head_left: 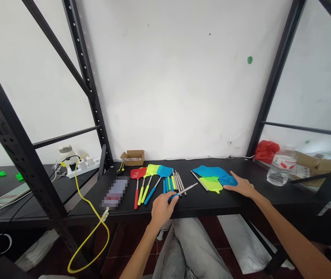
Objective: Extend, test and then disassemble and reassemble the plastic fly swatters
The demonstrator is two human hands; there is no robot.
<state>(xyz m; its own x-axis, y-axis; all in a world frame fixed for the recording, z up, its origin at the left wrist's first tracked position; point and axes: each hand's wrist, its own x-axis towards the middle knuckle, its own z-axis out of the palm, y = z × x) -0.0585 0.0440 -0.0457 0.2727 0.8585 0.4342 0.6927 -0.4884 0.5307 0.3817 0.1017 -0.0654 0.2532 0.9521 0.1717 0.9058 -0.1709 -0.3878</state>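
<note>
My left hand [162,208] is closed around a blue handle [173,197] with a thin metal rod [188,188] sticking out to the right. At the pile on the right, my right hand [242,186] grips the edge of a blue fly swatter head [228,179], thumb and fingers on either side. More blue heads [207,171] and yellow-green heads [212,184] lie loose there, beside a single metal rod [199,181]. Left of centre, a row of whole fly swatters [148,190] in red, yellow-green and blue lies fanned out. Loose coloured handles [169,183] and metal rods [179,182] lie between.
Black shelf posts [85,73] frame the black tabletop [247,170]. Toward the left are a small cardboard box [134,158], a cutter knife [120,169], a blurred phone [115,193] and a yellow cable [91,205]. A water bottle [281,166] and red bag [266,151] stand right.
</note>
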